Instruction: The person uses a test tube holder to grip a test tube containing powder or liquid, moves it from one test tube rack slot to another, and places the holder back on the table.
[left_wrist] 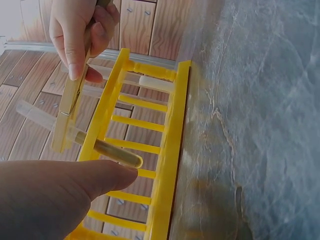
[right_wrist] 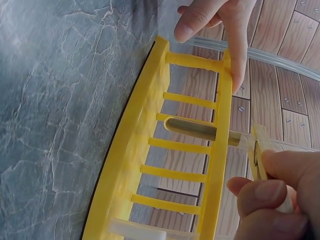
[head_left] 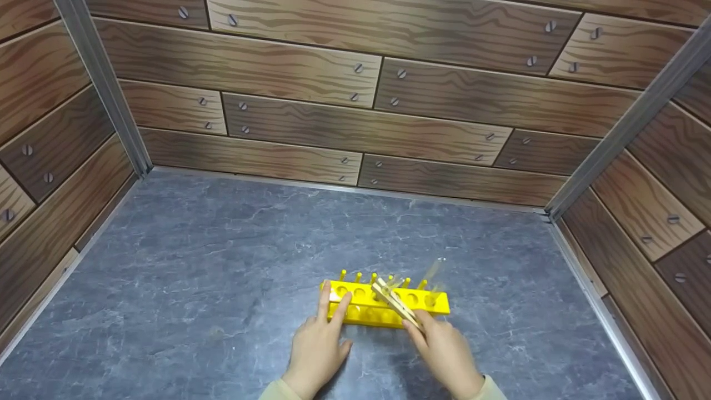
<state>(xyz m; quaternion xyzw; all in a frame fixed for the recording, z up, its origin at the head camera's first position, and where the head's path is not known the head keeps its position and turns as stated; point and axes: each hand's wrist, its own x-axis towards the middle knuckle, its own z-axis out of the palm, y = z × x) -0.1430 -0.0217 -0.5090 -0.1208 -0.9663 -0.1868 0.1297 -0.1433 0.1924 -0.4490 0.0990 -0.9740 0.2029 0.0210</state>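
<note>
A yellow test tube rack (head_left: 441, 306) with upright pegs along its back edge stands on the tabletop. My left hand (head_left: 319, 344) rests straight fingers on the rack's left end, its thumb held apart. My right hand (head_left: 447, 344) grips a wooden test tube clamp (head_left: 397, 303) by its near end. The clamp's jaws hold a clear test tube (left_wrist: 117, 151) containing a yellowish-brown liquid. That tube passes down through a hole in the rack's top plate, its rounded bottom above the base in both wrist views. Another test tube (head_left: 435, 272), with whitish contents, stands at the rack's right end.
Grey marbled tabletop (head_left: 222, 266) spreads around the rack. Wood-print panels (head_left: 300, 72) wall the back and both sides, joined by metal corner strips (head_left: 108, 89).
</note>
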